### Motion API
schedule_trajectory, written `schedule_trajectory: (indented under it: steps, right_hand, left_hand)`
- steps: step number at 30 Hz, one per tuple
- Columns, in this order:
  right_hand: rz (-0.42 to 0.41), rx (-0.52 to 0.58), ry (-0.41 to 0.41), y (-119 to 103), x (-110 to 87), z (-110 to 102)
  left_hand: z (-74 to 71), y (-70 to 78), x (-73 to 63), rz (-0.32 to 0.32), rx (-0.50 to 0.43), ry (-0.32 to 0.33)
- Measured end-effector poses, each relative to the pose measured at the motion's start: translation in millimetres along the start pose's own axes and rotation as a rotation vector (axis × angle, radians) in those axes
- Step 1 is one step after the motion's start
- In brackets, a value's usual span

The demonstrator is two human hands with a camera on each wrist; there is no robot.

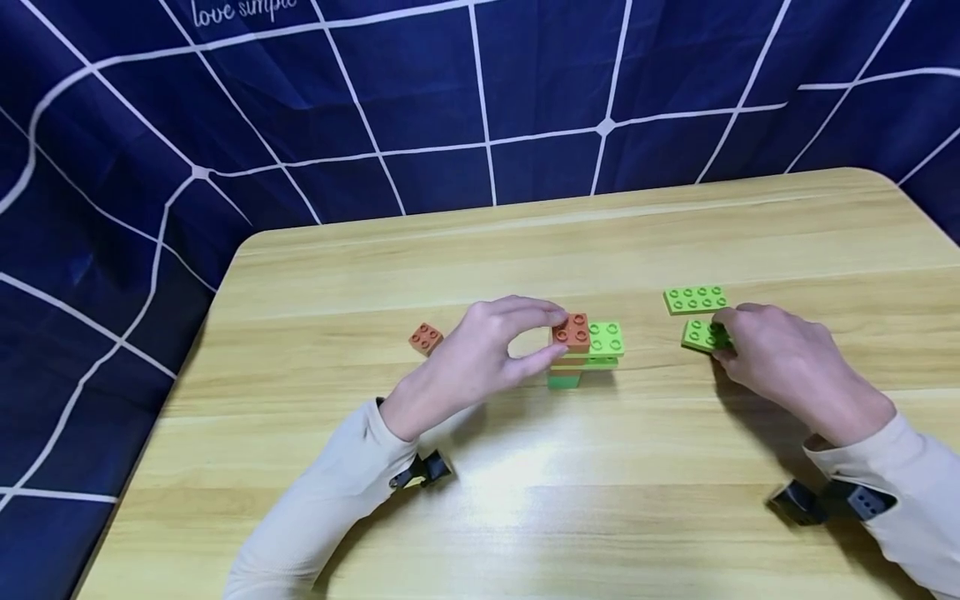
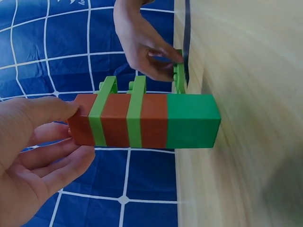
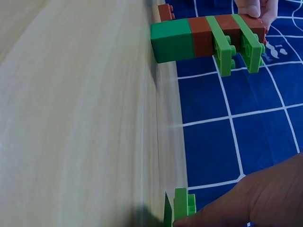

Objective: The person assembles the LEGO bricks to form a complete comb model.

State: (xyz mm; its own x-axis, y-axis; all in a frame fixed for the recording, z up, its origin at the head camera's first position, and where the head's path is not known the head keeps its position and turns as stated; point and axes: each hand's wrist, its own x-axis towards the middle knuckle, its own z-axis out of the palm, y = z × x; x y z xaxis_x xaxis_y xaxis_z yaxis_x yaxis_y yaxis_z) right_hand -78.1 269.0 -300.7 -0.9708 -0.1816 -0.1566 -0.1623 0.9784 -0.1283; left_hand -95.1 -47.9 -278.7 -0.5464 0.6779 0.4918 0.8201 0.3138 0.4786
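A tower of toy building bricks stands upright on the table, with a dark green brick (image 2: 193, 121) at its base. Above that, red bricks alternate with thin light green bricks (image 1: 606, 339) that jut out to the right. My left hand (image 1: 483, 346) pinches the top red brick (image 1: 572, 332) between thumb and fingers. To the right of the tower, my right hand (image 1: 783, 358) grips the near end of a flat light green brick (image 1: 699, 335) lying on the table. The right wrist view shows only part of that brick, beside the thumb.
Just behind the gripped brick lies another flat light green brick (image 1: 695, 300). A loose red brick (image 1: 426, 338) rests left of the tower, behind my left wrist. The wooden table (image 1: 480, 517) ends at a blue cloth (image 1: 420, 92) with white lines.
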Motion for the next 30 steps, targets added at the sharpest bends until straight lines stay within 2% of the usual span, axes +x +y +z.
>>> schedule_trajectory:
  steps: [5,15,25,30]
  right_hand:
    - [-0.039,-0.007,0.049,-0.4,1.1,-0.9]
    - [-0.169,-0.012,0.196,-3.0,1.3,1.4]
    - [-0.209,0.01,0.278,-10.6,1.0,2.2]
    - [-0.254,0.027,0.337,-11.7,0.6,1.0]
  left_hand:
    - [3.9,-3.4,-2.6,-0.003,-0.021,0.03]
    - [5.0,-5.8,-0.9,-0.01,-0.056,0.033]
    - [4.2,-7.8,-3.0,-0.025,-0.057,0.023]
    - [3.1,-6.7,-3.1,-0.037,-0.054,0.01]
